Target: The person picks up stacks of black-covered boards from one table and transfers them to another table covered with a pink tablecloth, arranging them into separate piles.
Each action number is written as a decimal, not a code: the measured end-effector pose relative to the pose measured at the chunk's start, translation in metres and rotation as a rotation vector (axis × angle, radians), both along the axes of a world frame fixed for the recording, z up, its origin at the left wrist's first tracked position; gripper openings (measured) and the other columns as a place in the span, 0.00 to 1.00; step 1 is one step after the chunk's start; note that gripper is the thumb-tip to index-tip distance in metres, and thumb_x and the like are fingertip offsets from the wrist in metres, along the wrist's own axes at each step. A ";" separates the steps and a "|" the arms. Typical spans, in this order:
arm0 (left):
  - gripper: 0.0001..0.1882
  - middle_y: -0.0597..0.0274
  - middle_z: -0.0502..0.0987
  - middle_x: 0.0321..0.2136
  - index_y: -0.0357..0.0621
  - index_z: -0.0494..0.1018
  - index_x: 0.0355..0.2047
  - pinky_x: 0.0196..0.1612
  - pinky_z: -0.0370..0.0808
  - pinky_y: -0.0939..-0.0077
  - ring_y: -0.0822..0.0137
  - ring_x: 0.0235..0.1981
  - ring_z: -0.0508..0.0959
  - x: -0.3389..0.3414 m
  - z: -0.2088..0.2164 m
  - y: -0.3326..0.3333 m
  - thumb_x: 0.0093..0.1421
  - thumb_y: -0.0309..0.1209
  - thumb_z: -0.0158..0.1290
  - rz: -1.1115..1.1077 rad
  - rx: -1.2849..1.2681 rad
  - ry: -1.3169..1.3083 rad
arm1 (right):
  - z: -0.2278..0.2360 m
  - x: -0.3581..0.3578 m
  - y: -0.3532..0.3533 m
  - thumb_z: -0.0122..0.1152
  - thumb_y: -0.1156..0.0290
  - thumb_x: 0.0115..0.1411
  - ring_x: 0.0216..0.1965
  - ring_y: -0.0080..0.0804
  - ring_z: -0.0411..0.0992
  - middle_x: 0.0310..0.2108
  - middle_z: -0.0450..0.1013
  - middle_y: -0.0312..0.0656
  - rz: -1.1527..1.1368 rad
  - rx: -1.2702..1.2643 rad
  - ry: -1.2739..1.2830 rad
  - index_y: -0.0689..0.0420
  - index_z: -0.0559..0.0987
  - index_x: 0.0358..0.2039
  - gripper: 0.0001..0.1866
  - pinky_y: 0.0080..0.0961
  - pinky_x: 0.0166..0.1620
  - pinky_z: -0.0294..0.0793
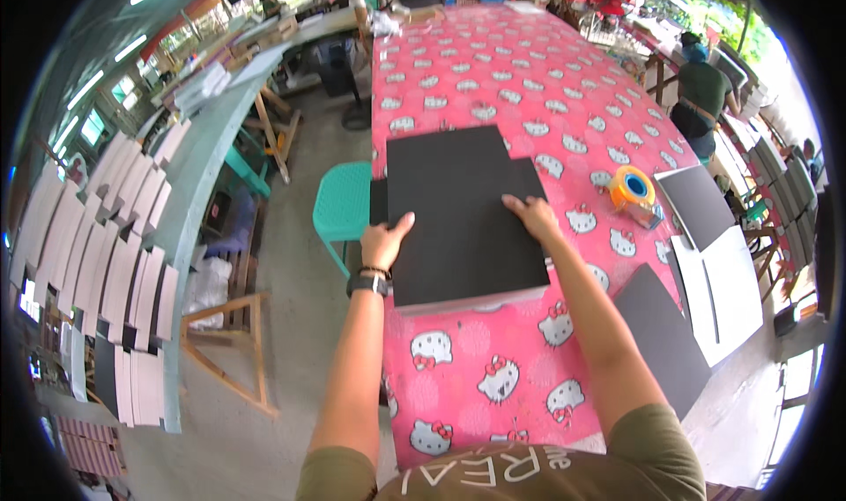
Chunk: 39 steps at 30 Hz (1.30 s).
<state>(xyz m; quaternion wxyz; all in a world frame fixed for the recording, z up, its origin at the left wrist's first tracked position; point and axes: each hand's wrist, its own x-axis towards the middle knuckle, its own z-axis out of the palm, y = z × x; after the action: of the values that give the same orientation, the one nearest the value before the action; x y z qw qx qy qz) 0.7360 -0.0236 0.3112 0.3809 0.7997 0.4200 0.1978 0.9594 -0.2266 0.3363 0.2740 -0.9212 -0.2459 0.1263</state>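
Note:
A thick stack of paper with a black top sheet point(458, 210) lies on the pink cat-patterned table cover point(498, 382), its pale page edges showing along the near side. My left hand point(383, 244) grips its left edge, thumb on top and the other fingers mostly hidden down the side. On the opposite edge, my right hand point(532, 217) holds in the same way, thumb resting on the black surface. Another black sheet point(530, 177) sticks out past the stack's right side, and a dark edge also shows at its left. A dark watch is on my left wrist.
An orange tape dispenser point(631, 189) stands at the right, near black sheets point(663, 338) and white sheets point(727, 294) at the table edge. A green stool point(342, 203) is left of the table. Paper stacks point(115, 237) fill the far-left bench. Another person point(702, 91) sits at back right.

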 end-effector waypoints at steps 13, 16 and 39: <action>0.15 0.56 0.75 0.38 0.33 0.70 0.40 0.47 0.67 0.76 0.68 0.41 0.73 -0.154 -0.062 -0.113 0.60 0.34 0.48 0.284 -0.253 -0.727 | -0.039 -0.056 -0.226 0.59 0.69 0.52 0.36 0.25 0.72 0.33 0.75 0.40 -0.267 0.597 0.054 0.61 0.77 0.38 0.14 0.22 0.40 0.69; 0.10 0.58 0.76 0.34 0.35 0.72 0.36 0.39 0.71 0.80 0.72 0.34 0.75 -0.192 -0.081 -0.175 0.59 0.30 0.49 0.314 -0.331 -0.632 | -0.059 -0.063 -0.348 0.59 0.69 0.51 0.38 0.33 0.72 0.36 0.74 0.42 -0.546 0.420 -0.333 0.58 0.77 0.40 0.14 0.28 0.42 0.70; 0.43 0.49 0.61 0.54 0.36 0.50 0.58 0.55 0.60 0.68 0.59 0.55 0.62 0.046 0.005 -0.320 0.49 0.39 0.61 -0.731 -0.568 -0.611 | -0.012 -0.191 -0.498 0.60 0.65 0.51 0.32 0.21 0.66 0.31 0.71 0.34 -0.621 1.324 -0.525 0.64 0.73 0.39 0.18 0.19 0.38 0.65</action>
<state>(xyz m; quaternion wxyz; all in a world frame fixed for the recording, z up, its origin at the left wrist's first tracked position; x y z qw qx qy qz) 0.7818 -0.3432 0.3163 0.7300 0.6654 0.0222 0.1547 0.7689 -0.7247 0.3248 0.7228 -0.5921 -0.0576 -0.3516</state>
